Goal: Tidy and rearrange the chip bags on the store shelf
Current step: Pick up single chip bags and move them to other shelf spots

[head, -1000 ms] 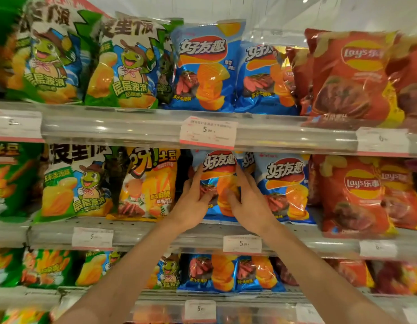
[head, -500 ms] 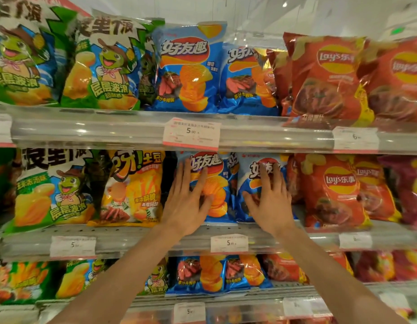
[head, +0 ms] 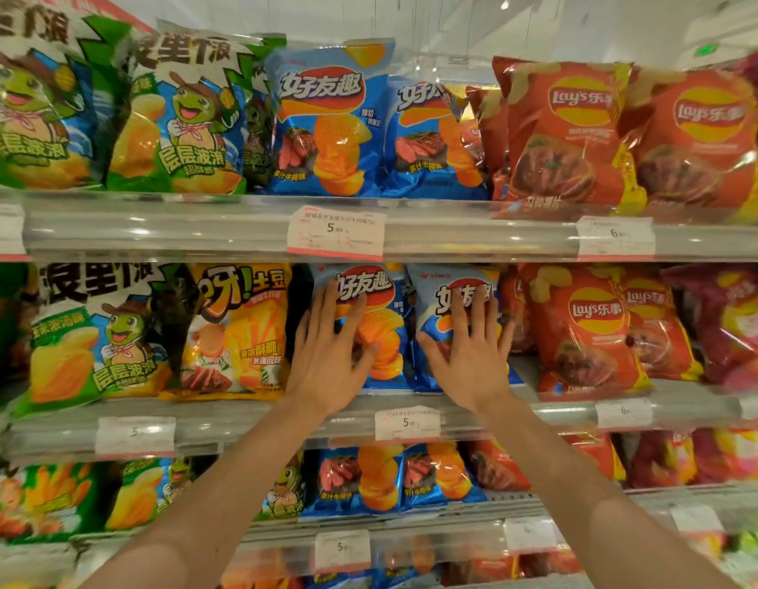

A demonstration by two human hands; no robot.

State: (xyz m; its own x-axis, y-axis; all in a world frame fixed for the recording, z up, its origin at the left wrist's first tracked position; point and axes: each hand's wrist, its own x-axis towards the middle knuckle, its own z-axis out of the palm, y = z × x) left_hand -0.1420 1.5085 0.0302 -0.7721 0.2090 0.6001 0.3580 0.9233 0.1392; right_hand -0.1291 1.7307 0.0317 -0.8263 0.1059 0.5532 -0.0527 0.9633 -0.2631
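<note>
On the middle shelf (head: 249,423), left hand (head: 330,359) and right hand (head: 471,354) lie flat, grip released, on two glossy blue chip bags (head: 381,329).

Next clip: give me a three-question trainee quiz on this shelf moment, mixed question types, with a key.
1. True or false: the left hand and the right hand lie flat on two different blue chip bags on the middle shelf.
2. Which bag stands directly left of the left blue bag?
A. a red Lay's bag
B. the yellow bag
C. a purple bag
3. Fill in: the right blue bag has the red Lay's bag on its ____ side.

Key: 1 true; 2 B, the yellow bag; 3 right.
</note>
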